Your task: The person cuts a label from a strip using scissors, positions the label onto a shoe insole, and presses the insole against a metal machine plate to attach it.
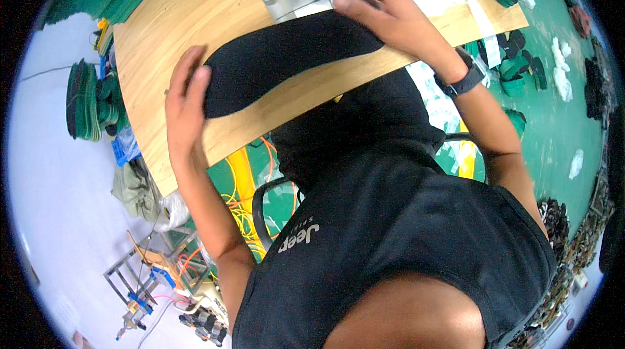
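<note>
A long, curved, black insole (280, 59) is lying on the table (156, 36), near its edge. The right hand (407, 27) is holding thumb and finger apart; whether the left hand (185, 98) is pinching, I cannot tell.

Counted one left hand (185, 98), one right hand (395, 18), one black insole-shaped piece (280, 62), one wooden tabletop (146, 98), one black wristwatch (465, 81)

Black top (403, 219), pale lettering (299, 238), black wristwatch (466, 81)
</note>
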A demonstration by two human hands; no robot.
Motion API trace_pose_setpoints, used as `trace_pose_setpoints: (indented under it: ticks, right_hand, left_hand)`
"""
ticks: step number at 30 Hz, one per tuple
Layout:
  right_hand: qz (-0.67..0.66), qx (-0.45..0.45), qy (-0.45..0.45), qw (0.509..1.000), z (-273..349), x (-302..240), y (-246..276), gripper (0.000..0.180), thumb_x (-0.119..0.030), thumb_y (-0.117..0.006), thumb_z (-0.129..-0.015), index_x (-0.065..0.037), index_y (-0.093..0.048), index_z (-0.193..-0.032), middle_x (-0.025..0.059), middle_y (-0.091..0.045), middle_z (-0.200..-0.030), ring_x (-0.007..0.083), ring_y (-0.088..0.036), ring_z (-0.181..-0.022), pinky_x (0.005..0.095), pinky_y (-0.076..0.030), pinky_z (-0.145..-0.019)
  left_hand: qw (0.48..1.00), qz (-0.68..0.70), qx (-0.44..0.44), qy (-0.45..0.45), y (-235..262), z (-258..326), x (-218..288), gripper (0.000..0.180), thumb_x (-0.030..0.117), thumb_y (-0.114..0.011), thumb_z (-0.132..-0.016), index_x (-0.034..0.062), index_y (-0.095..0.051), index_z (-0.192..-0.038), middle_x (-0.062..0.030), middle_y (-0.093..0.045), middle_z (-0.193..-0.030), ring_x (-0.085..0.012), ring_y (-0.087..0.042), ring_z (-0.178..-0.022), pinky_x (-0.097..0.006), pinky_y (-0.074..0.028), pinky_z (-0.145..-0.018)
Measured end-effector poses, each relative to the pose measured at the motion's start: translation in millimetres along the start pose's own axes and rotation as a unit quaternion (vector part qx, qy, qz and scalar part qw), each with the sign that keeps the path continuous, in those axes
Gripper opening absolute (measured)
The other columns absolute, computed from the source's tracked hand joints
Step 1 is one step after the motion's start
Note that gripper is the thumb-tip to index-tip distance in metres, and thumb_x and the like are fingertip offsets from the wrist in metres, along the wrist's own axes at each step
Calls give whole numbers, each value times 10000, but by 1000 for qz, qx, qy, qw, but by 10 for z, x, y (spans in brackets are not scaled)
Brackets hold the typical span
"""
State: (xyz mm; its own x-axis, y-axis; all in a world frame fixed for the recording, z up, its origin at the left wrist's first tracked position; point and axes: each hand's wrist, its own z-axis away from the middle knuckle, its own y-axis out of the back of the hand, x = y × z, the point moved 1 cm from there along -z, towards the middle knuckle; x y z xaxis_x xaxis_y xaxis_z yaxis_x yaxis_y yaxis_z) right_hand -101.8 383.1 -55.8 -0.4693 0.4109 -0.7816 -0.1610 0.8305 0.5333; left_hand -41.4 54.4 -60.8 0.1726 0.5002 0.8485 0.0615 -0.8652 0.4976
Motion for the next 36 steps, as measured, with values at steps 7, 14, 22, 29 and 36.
trace_pose_setpoints:
  ticks: [7, 14, 22, 29, 36]
  right_hand:
    - [-92, 94, -41, 990, 321, -74, -219, 426, -343, -412, -999, 24, -570, -1146, 195, -600, -1060, 312, -557, -1022, 351, -419, -916]
    - [94, 7, 48, 994, 387, -57, 114, 660, -362, -747, -750, 20, -498, -1228, 196, -562, -1133, 333, -506, -1078, 366, -407, -936]
    - [132, -36, 108, 985, 268, 70, 210, 646, -219, -805, -660, 18, -515, -1186, 178, -570, -1047, 342, -515, -1009, 386, -426, -890]
    - [146, -68, 140, 977, 2, 72, 168, 597, -374, -723, -767, 32, -538, -1165, 197, -596, -991, 353, -535, -959, 408, -410, -898]
    - [217, -6, 190, 958, 27, 100, 133, 707, -425, -695, -787, 93, -489, -1222, 223, -571, -1078, 355, -518, -1038, 412, -387, -939]
  left_hand:
    - [986, 158, 48, 12, -193, 128, 41, 684, 497, -309, -968, -84, -445, -1301, -236, -450, -1357, -312, -412, -1289, -416, -310, -1088]
    - [997, 73, -5, -21, 1, 238, 25, 687, 60, -605, -748, -12, -360, -1386, -224, -464, -1351, -292, -449, -1266, -375, -325, -1078]
    - [999, -49, -5, 5, -18, 279, 128, 1211, -45, -784, -519, 152, -109, -1505, -176, -512, -1255, -262, -533, -1115, -351, -418, -977]
    - [997, -62, -3, 40, 34, 222, 96, 1212, 45, -838, -542, 163, -109, -1503, -209, -554, -1208, -300, -564, -1090, -381, -425, -970]
    - [997, -71, 2, 17, 25, 228, 89, 1235, 59, -844, -543, 164, -78, -1506, -197, -580, -1163, -286, -575, -1067, -367, -432, -946]
